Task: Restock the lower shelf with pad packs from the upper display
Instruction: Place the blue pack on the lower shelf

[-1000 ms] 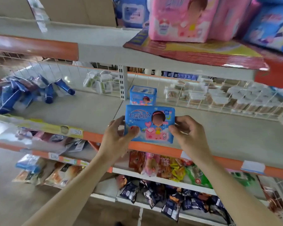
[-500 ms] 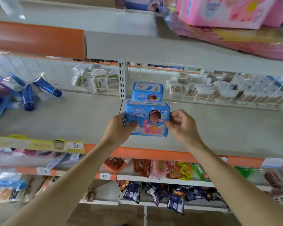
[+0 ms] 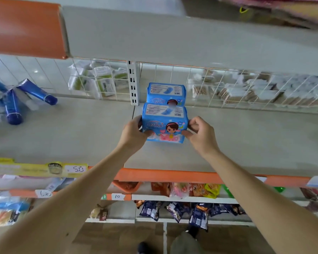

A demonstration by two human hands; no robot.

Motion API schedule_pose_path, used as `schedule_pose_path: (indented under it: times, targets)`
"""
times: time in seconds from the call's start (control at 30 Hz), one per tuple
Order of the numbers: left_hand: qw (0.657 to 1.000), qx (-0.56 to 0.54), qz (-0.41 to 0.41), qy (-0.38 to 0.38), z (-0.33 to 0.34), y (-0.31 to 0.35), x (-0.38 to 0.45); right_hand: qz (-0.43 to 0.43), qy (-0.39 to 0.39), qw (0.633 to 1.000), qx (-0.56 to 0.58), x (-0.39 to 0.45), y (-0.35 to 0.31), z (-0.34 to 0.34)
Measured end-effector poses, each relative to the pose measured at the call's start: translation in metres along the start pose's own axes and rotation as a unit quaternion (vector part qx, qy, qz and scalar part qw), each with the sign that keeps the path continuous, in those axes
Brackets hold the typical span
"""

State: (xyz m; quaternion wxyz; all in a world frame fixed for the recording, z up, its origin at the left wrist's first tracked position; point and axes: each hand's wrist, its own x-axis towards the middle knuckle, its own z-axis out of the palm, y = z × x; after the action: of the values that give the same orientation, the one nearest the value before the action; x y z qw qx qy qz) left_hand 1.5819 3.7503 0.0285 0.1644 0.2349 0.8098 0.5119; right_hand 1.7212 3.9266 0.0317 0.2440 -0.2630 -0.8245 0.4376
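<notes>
**Pad pack held at centre frame**

We see both hands gripping a blue pad pack (image 3: pixel 165 126) at centre frame: the left hand (image 3: pixel 133 132) curls round its left end, the right hand (image 3: pixel 200 132) pinches its right end. It sits on the grey shelf (image 3: pixel 81 136), just in front of a second pad pack (image 3: pixel 166 93).

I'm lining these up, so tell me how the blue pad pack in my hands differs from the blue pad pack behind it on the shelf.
The front pad pack is gripped at its ends by the left hand and right hand; the rear pad pack stands free, untouched. The front pad pack is nearer the shelf edge; the rear one sits against the wire back. The front pad pack's face shows fully; the rear one's is mostly hidden. Both are upright, blue, with the same print.
</notes>
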Motion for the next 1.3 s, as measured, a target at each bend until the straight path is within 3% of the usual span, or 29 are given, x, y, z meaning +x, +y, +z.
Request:
schedule_pose_path:
  times: [0.23,0.7,1.3]
  targets:
    - [1.0,-0.016,0.016,0.009,0.009,-0.005,0.026,0.001,0.015,1.0,-0.007,0.025,0.01,0.004]
    - [0.997,0.069,0.031,0.029,0.014,-0.003,0.046,0.025,0.025,0.999,-0.04,0.049,0.019,0.01]
    - [0.996,0.079,0.023,0.034,0.018,0.003,0.052,0.035,0.055,0.986,-0.154,0.052,0.008,0.009]
